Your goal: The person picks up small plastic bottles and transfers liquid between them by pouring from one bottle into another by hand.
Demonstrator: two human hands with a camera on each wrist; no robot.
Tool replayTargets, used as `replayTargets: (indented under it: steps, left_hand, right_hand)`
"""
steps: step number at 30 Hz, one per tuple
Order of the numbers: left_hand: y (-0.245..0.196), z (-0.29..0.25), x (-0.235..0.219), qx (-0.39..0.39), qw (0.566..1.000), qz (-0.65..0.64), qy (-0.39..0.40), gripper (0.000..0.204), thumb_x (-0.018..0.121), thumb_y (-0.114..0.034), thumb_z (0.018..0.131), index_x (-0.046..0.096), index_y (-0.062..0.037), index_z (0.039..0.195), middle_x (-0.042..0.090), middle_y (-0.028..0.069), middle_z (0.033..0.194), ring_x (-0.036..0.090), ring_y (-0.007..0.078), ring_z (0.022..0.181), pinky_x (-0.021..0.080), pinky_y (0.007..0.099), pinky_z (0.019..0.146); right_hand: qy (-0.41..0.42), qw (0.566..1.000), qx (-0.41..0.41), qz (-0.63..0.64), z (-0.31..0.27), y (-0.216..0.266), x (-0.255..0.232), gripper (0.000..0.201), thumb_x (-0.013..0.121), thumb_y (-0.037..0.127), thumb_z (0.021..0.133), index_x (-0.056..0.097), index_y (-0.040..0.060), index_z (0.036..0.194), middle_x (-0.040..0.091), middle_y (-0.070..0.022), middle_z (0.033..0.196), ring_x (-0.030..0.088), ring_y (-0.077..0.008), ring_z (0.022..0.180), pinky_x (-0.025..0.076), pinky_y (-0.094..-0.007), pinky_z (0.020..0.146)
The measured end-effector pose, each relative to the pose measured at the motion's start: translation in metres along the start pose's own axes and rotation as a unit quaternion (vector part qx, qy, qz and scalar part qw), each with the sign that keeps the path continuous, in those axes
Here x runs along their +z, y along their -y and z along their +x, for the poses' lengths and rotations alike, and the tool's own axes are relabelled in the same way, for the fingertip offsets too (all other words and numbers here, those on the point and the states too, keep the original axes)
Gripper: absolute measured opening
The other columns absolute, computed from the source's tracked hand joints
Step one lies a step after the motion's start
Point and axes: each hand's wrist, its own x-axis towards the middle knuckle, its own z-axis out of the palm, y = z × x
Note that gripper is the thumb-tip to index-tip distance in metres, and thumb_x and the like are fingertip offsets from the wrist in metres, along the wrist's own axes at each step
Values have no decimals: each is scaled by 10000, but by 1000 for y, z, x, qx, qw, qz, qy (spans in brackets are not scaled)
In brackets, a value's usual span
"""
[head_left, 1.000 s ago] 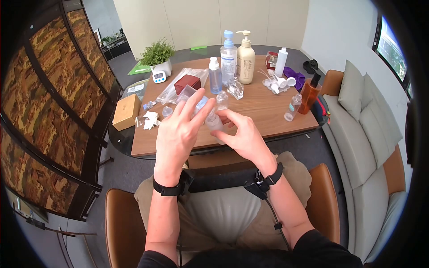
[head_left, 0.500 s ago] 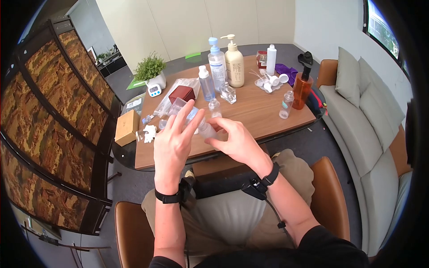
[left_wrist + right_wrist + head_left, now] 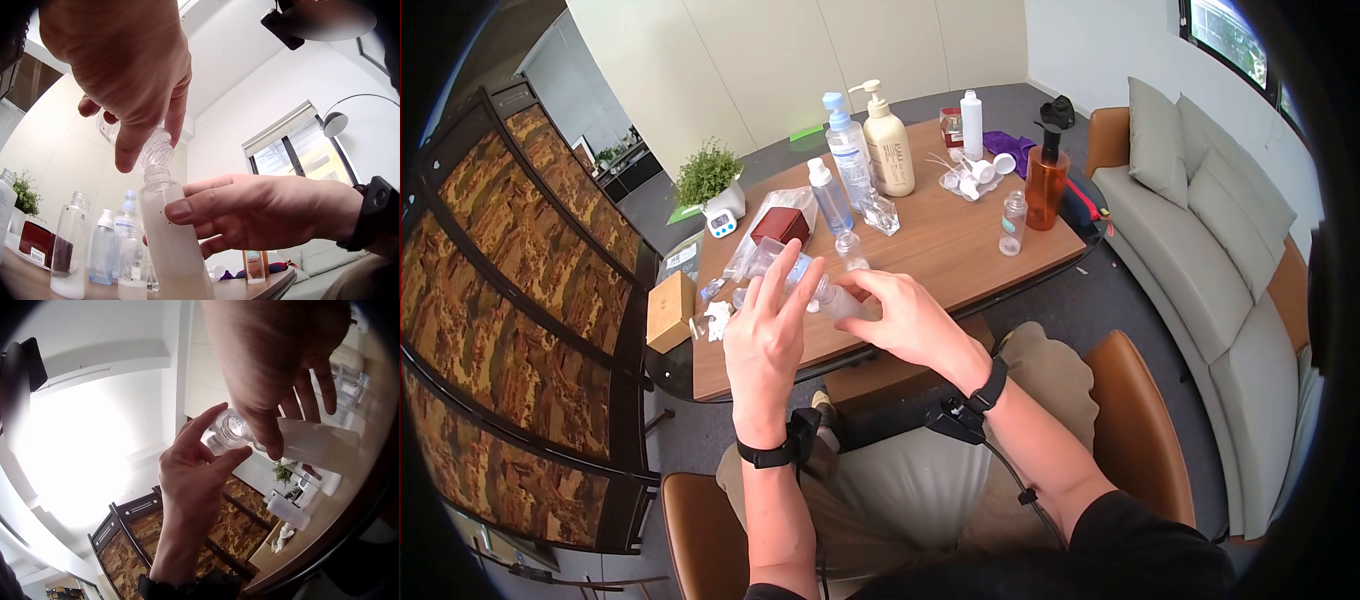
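Observation:
My left hand grips a clear plastic bottle tipped neck-down. Its threaded neck meets the mouth of a second clear bottle, which holds a cloudy whitish liquid. Thumb and fingers of my right hand hold that lower bottle around its upper body, nearly upright and slightly tilted, over the near edge of the wooden table. Just beyond stands a small open clear bottle. Another open bottle with white liquid at its bottom shows in the left wrist view.
Toward the back stand a blue-capped pump bottle, a cream pump bottle and a white-topped blue bottle. An amber bottle and a small clear bottle are at right. A dark red box and cardboard box lie left.
The head view has turned, so the table and hands sit further left in it. Both hands keep the two bottles mouth to mouth, with little visible change between them.

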Motion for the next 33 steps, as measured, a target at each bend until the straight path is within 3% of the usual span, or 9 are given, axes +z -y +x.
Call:
replayTargets:
  steps: [2, 4, 5, 7, 22, 28, 30, 31, 33]
  left_hand:
    - [1, 0, 0, 1, 1000, -2, -1, 643, 730, 75, 850, 778, -199, 1429, 698, 33, 1530, 766, 252, 1156, 673, 394, 857]
    - [1, 0, 1, 1, 1000, -4, -1, 641, 731, 70, 854, 778, -202, 1432, 699, 33, 1530, 766, 254, 1162, 672, 394, 864]
    - [0, 0, 1, -2, 1000, -4, 0, 640, 732, 68, 856, 778, -204, 1433, 699, 34, 1531, 766, 256, 1166, 672, 395, 866]
    - [0, 0, 1, -4, 1000, -4, 1, 639, 733, 66, 857, 779, -206, 1434, 698, 36, 1532, 766, 259, 1169, 671, 396, 869]
    - [8, -3, 7, -71, 987, -141, -16, 589, 796, 45, 898, 769, -179, 1443, 712, 73, 1508, 793, 286, 1093, 657, 415, 842]
    - [7, -3, 2, -164, 961, -224, 4, 635, 862, 22, 873, 766, -187, 1464, 732, 59, 1478, 791, 208, 1012, 640, 344, 761]
    - [11, -4, 7, -183, 940, -284, -35, 616, 894, 41, 850, 787, -112, 1437, 774, 13, 1319, 538, 49, 689, 411, 251, 569]
    - [13, -7, 10, -183, 941, -283, -37, 616, 894, 41, 850, 787, -112, 1437, 774, 13, 1319, 538, 49, 689, 411, 251, 569]
    - [18, -13, 13, -256, 871, -418, -28, 573, 879, -10, 936, 737, -77, 1487, 769, 44, 1337, 683, 73, 792, 517, 238, 593]
  right_hand:
    - [1, 1000, 0, 0, 0, -1, 0, 461, 860, 187, 906, 725, -25, 1292, 795, -255, 1122, 766, -443, 1079, 594, -513, 951]
    - [2, 1000, -8, -8, 0, -2, 0, 490, 867, 141, 904, 729, -30, 1342, 813, -209, 1132, 779, -318, 1044, 600, -445, 969]
    - [2, 1000, -8, -8, 0, -2, 0, 490, 867, 141, 904, 729, -30, 1342, 813, -209, 1132, 779, -318, 1044, 600, -445, 969]
    - [-1, 1000, -17, 4, 1, -1, -1, 460, 857, 166, 903, 724, -26, 1300, 791, -251, 1136, 763, -432, 1089, 593, -507, 953]
    - [0, 1000, -20, 21, 0, 3, -2, 457, 861, 184, 929, 725, -27, 1311, 802, -226, 1142, 780, -364, 1083, 598, -466, 988]
    - [9, 999, -16, 49, 2, 8, -6, 459, 867, 203, 944, 730, -19, 1322, 815, -181, 1139, 784, -313, 1087, 597, -443, 990]
    - [10, 998, -18, 59, 2, 9, -9, 469, 874, 212, 944, 733, -13, 1330, 819, -169, 1147, 785, -296, 1079, 596, -430, 980]
    - [12, 997, -17, 70, 3, 9, -10, 479, 880, 222, 945, 735, -8, 1339, 823, -156, 1155, 787, -279, 1070, 594, -416, 969]
    - [-5, 998, -25, 59, 3, 12, -15, 496, 888, 225, 939, 736, 0, 1354, 827, -149, 1164, 785, -266, 1052, 591, -405, 954]
